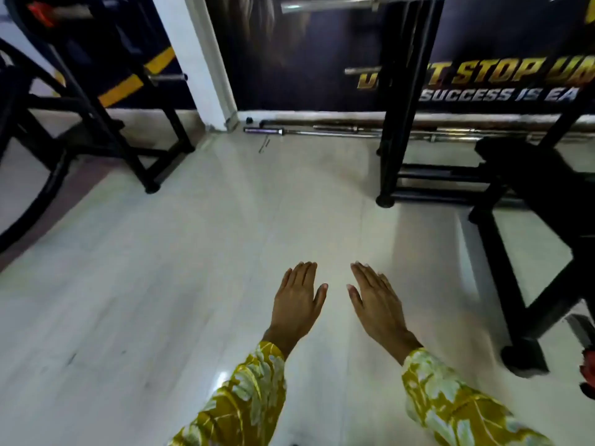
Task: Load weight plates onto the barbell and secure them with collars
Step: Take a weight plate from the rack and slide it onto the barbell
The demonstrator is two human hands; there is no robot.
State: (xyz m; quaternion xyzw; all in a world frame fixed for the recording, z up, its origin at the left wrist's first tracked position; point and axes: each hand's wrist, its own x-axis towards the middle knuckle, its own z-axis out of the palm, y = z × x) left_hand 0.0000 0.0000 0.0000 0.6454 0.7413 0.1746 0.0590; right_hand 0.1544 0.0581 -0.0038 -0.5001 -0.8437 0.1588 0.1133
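My left hand [297, 300] and my right hand [378, 302] are stretched out side by side over the pale floor, palms down, fingers straight, holding nothing. Both sleeves are yellow with a white leaf print. A chrome barbell [328, 3] rests high on a black rack [402, 101] at the top right; its bare sleeve end points left. Several more bars [322, 132] lie on the floor along the far wall. No weight plates or collars show clearly.
A black bench frame [515, 220] stands to the right of my hands. Another black machine frame [106, 123] with a yellow stripe fills the left. A white pillar [206, 66] stands at the back. A red object [589, 371] peeks in at the right edge.
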